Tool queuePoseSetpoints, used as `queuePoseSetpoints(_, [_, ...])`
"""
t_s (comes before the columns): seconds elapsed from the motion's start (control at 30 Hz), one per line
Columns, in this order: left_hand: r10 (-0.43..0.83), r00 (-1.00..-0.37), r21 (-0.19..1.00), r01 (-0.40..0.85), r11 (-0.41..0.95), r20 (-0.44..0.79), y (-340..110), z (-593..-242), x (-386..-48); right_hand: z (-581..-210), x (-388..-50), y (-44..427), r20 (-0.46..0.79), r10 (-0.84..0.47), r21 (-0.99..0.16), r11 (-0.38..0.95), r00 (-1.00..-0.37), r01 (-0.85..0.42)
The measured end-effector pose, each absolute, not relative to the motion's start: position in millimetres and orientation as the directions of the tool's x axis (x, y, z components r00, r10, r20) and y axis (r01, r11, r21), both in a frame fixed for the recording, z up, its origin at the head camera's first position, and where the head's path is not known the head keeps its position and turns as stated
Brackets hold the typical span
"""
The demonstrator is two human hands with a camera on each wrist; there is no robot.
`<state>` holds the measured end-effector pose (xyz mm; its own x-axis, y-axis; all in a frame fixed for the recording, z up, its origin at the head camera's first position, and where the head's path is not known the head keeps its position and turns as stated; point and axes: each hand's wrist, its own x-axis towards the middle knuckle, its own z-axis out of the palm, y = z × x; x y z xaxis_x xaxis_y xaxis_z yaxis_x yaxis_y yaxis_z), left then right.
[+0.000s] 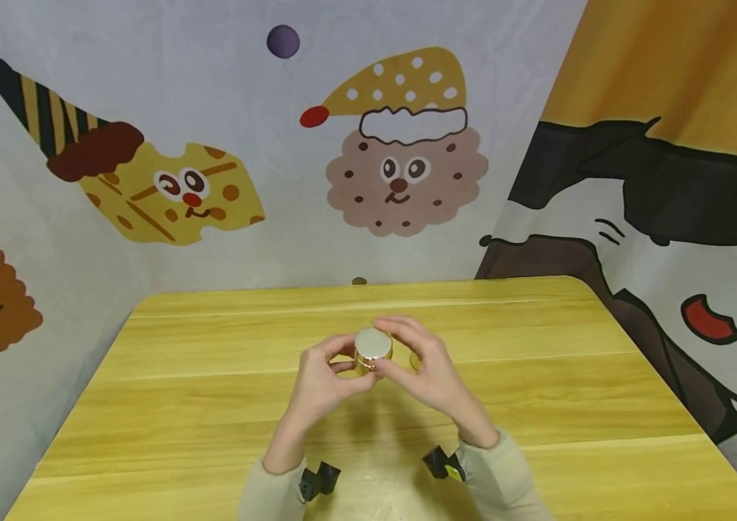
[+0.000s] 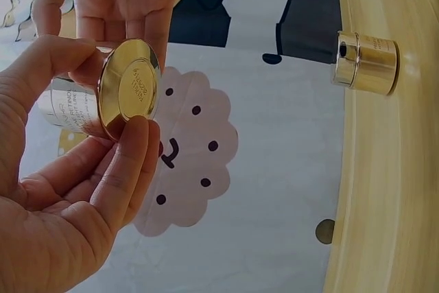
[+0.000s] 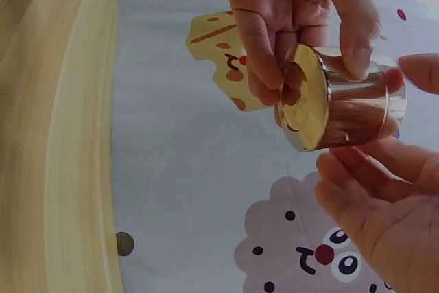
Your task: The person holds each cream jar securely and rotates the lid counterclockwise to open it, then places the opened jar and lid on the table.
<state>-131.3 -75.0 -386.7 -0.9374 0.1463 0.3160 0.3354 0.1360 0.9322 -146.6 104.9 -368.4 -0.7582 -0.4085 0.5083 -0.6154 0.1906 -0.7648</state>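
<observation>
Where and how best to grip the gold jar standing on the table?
Probably by the gold jar's side wall, below the lid, from above with fingers on opposite sides: it stands upright, a short, straight-sided cylinder.

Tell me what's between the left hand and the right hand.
A gold jar: the head view shows it between the left hand and the right hand, held by both.

Shiny gold jar (image 1: 373, 347), upright between hands (image 1: 321, 380) (image 1: 432, 369)
</observation>
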Motion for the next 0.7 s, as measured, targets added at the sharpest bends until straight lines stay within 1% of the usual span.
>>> queuePoseSetpoints(0.13, [0.142,-0.939,0.933,0.333,0.134,0.314,-74.5,-386.6,-132.0,-367.8,-145.4,104.1,0.489,-0.369,-0.776,0.230,-0.790,-0.588])
queuePoseSetpoints(0.27, [0.138,-0.939,0.935,0.332,0.127,0.315,-74.2,-386.7,-132.5,-368.4,-145.3,103.1,0.469,-0.327,-0.802,0.230,-0.820,-0.551])
queuePoseSetpoints(0.4, [0.139,-0.939,0.934,0.333,0.131,0.315,-74.6,-387.0,-132.5,-368.5,-146.1,102.7,0.466,-0.331,-0.804,0.230,-0.821,-0.549])
queuePoseSetpoints(0.5, [0.145,-0.938,0.932,0.334,0.140,0.314,-75.2,-387.2,-132.3,-369.0,-146.9,103.2,0.472,-0.350,-0.797,0.224,-0.809,-0.561])
queuePoseSetpoints(0.7, [0.155,-0.940,0.935,0.325,0.141,0.303,-76.1,-387.2,-132.2,-370.9,-148.3,104.4,0.488,-0.389,-0.798,0.166,-0.782,-0.580])
